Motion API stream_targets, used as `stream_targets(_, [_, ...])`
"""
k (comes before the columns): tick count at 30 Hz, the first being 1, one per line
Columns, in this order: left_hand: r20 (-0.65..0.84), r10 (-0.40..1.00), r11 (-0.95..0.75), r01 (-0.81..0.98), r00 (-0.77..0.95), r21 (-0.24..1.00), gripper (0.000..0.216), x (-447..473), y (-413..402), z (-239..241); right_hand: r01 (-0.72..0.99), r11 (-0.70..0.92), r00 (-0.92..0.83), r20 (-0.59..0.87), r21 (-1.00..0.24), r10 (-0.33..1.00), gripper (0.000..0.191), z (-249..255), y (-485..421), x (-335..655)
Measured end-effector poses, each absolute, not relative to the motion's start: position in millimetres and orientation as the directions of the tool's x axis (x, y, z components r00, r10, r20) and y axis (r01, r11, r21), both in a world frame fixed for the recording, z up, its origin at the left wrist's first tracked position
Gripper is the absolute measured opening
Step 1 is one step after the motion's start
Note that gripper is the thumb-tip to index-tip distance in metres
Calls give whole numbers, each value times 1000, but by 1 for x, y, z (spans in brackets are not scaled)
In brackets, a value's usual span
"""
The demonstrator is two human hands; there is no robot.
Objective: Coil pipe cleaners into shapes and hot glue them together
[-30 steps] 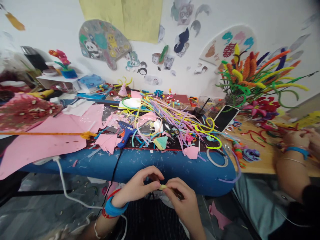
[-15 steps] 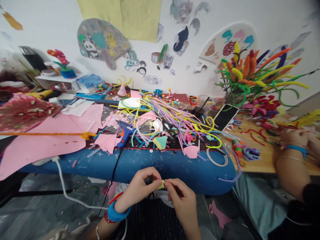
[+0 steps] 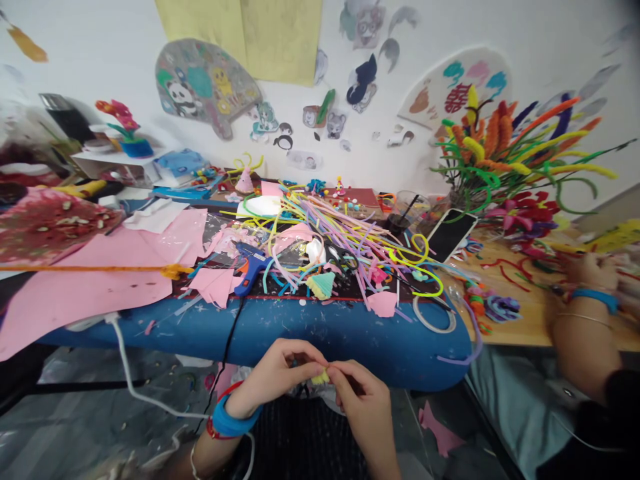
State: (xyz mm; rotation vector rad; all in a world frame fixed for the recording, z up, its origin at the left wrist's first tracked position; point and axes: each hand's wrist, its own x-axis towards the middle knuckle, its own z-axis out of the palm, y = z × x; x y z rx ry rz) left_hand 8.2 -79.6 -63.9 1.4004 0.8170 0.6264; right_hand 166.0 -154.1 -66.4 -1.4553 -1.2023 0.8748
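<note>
My left hand [image 3: 277, 377] and my right hand [image 3: 363, 400] meet low in front of me, below the blue table edge [image 3: 320, 337]. Both pinch a small yellow fuzzy piece [image 3: 321, 377] between fingertips and thumbs. The fingers of each hand are curled closed around it. A blue band [image 3: 231, 421] and a red string sit on my left wrist. Just beyond, on the table, lie a heap of coloured pipe cleaners [image 3: 345, 240] and a blue glue gun [image 3: 251, 265].
Pink paper sheets [image 3: 100, 280] cover the table's left. A phone [image 3: 451, 235], a tape ring [image 3: 434, 315] and a pipe-cleaner bouquet [image 3: 510, 157] stand right. Another person's arm with a blue band [image 3: 583, 320] rests on the wooden table at right. A white cable [image 3: 127, 373] hangs down left.
My hands have stayed together on the yellow piece, the fingers shifting slightly as they work it. The other person's hands at right moved a little.
</note>
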Motion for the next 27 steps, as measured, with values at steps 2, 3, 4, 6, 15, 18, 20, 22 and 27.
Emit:
stream_targets(2, [-112, 806, 62, 105, 582, 993, 14, 8, -80, -61, 219, 4, 235, 57, -976, 970, 17, -67, -154, 166])
stream_targets(3, [-103, 812, 50, 107, 575, 993, 13, 8, -80, -60, 212, 3, 232, 53, -977, 971, 18, -67, -154, 166])
stream_targets(4, [-94, 818, 42, 104, 568, 994, 12, 8, -81, -59, 209, 3, 232, 53, -978, 971, 17, -68, -154, 166])
stream_targets(6, [-84, 830, 40, 91, 551, 995, 11, 10, -81, -58, 226, 12, 242, 68, -974, 968, 15, -69, -154, 165])
stream_targets(15, [-83, 860, 96, 0, 503, 995, 14, 15, -82, -64, 521, 265, 210, 423, -811, 881, 16, -80, -156, 158])
stream_targets(18, [-82, 835, 92, 9, 543, 996, 17, 13, -81, -67, 557, 276, 196, 447, -784, 873, 18, -81, -157, 157])
stream_targets(20, [-93, 818, 97, 24, 568, 995, 18, 12, -79, -67, 577, 281, 185, 457, -767, 870, 19, -80, -157, 157])
stream_targets(22, [-123, 800, 123, 40, 588, 992, 18, 9, -76, -67, 598, 275, 170, 455, -753, 874, 20, -78, -158, 157])
stream_targets(27, [-159, 766, 147, 70, 623, 987, 18, 4, -71, -64, 654, 279, 102, 447, -703, 889, 22, -72, -158, 157])
